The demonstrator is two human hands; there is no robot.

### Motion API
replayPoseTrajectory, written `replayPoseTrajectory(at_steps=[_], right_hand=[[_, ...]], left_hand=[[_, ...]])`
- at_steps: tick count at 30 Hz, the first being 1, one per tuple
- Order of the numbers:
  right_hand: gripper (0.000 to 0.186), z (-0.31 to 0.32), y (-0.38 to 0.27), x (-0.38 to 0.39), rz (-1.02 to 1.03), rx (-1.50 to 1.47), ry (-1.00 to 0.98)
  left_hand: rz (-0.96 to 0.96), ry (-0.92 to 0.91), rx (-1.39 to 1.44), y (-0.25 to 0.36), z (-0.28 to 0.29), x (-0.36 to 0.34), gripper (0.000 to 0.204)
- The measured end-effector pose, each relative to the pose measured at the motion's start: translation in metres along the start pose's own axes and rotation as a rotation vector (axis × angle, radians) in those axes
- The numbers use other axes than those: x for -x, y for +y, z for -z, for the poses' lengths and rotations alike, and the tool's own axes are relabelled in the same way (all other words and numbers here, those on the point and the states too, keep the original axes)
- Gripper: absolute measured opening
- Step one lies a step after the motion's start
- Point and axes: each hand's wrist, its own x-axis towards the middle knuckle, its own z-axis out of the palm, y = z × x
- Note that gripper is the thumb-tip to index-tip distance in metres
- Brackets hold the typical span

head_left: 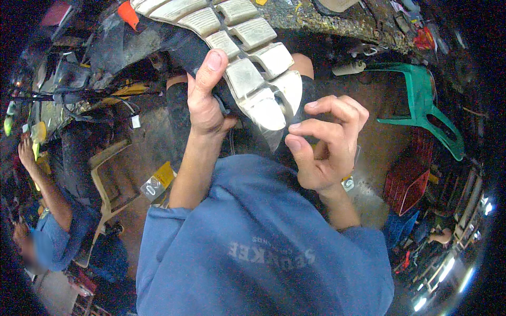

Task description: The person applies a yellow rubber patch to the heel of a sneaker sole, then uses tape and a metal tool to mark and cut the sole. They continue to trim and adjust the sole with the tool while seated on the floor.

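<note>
Sole up in front of my chest is a shoe (245, 77) with a whitish sole of separate ridged blocks. My left hand (205, 97) grips its left side, thumb along the edge of the sole and the other fingers mostly hidden beneath. A thin dark pointed flap (272, 139) sticks out past the near end of the sole. Just right of that end is my right hand (329, 142), its thumb and index fingertips drawn close in a pinch. Whatever may lie between those fingertips is too small to make out.
A cluttered, stained workbench (337, 23) runs along the far side, with an orange piece (128, 16) on it. To the right are a green plastic chair (421, 100) and a red crate (408, 181). At left a person (55, 221) works beside a beige chair (100, 184).
</note>
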Motion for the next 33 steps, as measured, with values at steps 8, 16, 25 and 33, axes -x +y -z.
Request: replayPoseTrajectory(at_steps=[8, 16, 25, 33], right_hand=[[0.017, -0.008, 0.000, 0.000, 0.068, 0.057, -0.041], [0.018, 0.001, 0.003, -0.007, 0.201, 0.090, -0.172], [0.016, -0.001, 0.004, -0.010, 0.217, 0.094, -0.134], [0.015, -0.005, 0.006, -0.018, -0.072, -0.179, -0.013]], left_hand=[[-0.034, 0.089, 0.024, 0.003, 0.002, 0.001, 0.059], [-0.036, 0.078, -0.104, 0.005, -0.005, 0.001, 0.051], [-0.046, 0.067, 0.046, 0.002, 0.001, -0.001, 0.052], [-0.018, -0.001, -0.087, 0.003, 0.014, 0.002, 0.058]])
